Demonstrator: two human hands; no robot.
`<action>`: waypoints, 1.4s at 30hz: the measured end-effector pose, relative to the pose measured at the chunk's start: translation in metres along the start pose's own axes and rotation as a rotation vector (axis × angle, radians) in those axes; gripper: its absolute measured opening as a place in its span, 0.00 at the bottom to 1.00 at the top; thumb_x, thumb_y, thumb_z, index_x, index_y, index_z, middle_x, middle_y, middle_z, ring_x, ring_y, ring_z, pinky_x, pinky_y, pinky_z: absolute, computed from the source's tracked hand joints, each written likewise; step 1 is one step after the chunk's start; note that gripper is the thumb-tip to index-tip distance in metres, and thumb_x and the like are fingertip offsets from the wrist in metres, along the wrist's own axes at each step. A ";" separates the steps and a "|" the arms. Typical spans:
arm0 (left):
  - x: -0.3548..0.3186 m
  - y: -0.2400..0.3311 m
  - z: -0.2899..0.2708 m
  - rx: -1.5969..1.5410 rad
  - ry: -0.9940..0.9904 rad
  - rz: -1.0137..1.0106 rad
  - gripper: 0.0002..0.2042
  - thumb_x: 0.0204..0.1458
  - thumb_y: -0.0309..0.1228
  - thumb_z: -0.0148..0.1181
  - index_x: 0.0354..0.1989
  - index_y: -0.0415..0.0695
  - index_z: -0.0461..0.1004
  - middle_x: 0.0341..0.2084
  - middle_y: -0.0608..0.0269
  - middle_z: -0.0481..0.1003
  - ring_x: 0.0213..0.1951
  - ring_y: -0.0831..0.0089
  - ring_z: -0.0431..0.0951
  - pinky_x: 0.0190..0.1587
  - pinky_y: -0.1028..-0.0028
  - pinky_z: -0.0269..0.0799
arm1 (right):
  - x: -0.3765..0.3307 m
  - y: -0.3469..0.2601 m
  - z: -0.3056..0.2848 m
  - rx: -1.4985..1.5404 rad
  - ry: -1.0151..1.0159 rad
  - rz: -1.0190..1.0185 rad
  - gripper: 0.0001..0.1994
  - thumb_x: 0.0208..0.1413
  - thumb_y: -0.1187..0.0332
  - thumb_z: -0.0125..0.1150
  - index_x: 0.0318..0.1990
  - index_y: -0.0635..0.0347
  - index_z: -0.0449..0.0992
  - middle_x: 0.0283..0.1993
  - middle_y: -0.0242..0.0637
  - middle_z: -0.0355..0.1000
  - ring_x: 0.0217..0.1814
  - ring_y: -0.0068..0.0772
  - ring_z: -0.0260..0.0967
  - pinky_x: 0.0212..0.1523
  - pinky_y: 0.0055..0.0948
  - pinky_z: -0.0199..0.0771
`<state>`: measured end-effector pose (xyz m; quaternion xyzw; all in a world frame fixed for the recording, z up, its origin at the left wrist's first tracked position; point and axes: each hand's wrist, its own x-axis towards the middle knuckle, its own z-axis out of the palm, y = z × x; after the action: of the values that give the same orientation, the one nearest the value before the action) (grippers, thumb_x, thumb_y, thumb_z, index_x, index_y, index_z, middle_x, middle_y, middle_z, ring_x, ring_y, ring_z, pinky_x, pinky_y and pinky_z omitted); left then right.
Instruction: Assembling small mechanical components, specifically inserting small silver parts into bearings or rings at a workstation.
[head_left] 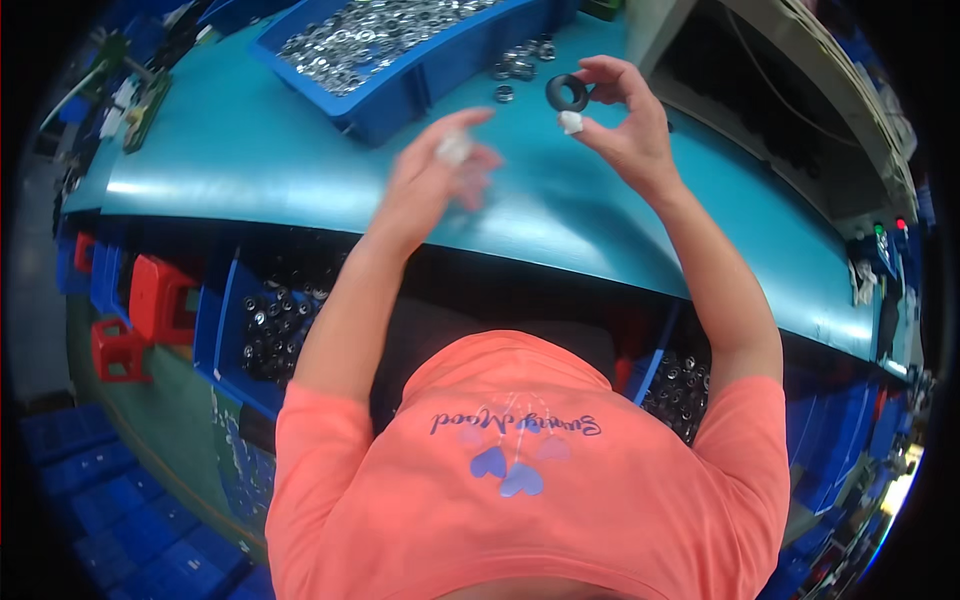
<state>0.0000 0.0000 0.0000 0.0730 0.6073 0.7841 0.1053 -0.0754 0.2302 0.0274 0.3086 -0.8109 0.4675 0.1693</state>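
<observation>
My right hand [625, 118] is raised over the teal bench [250, 165], pinching a black ring [567, 92] between thumb and fingertips; a white cot covers one fingertip. My left hand [440, 175] hovers blurred to the left of it, fingers loosely curled, with a white cot on one finger; nothing shows clearly in it. A blue bin [400, 85] full of small shiny metal rings stands just beyond both hands. A few loose metal rings [520, 65] lie on the bench beside the bin, close to the black ring.
Under the bench edge, blue crates [262, 330] hold dark round parts on the left and on the right [680, 385]. Red stools [140, 310] stand at the far left. A grey machine frame [800, 90] rises at the right, with coloured buttons [890, 230] beside it.
</observation>
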 end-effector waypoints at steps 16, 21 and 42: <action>0.050 -0.030 -0.032 -0.602 -0.037 0.067 0.21 0.70 0.39 0.35 0.62 0.39 0.65 0.43 0.49 0.76 0.37 0.69 0.75 0.42 0.69 0.73 | 0.025 0.062 0.077 -0.233 -0.207 0.183 0.20 0.53 0.59 0.66 0.54 0.48 0.79 0.53 0.42 0.71 0.53 0.43 0.70 0.55 0.37 0.71; 0.053 -0.036 -0.033 -0.617 -0.056 0.052 0.21 0.69 0.38 0.34 0.62 0.39 0.65 0.43 0.48 0.76 0.36 0.69 0.74 0.42 0.69 0.73 | 0.020 0.070 0.089 -0.461 -0.187 0.044 0.22 0.49 0.56 0.69 0.53 0.44 0.80 0.54 0.40 0.72 0.54 0.47 0.68 0.56 0.42 0.71; 0.054 -0.041 -0.032 -0.583 -0.039 0.020 0.22 0.70 0.41 0.35 0.63 0.40 0.65 0.44 0.47 0.75 0.36 0.71 0.73 0.42 0.70 0.72 | 0.021 0.064 0.061 0.610 -0.038 0.497 0.22 0.50 0.71 0.65 0.55 0.64 0.76 0.50 0.41 0.75 0.49 0.31 0.73 0.52 0.29 0.73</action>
<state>-0.0568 -0.0068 -0.0486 0.0607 0.3537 0.9249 0.1257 -0.1321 0.1938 -0.0336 0.1475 -0.6875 0.7082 -0.0636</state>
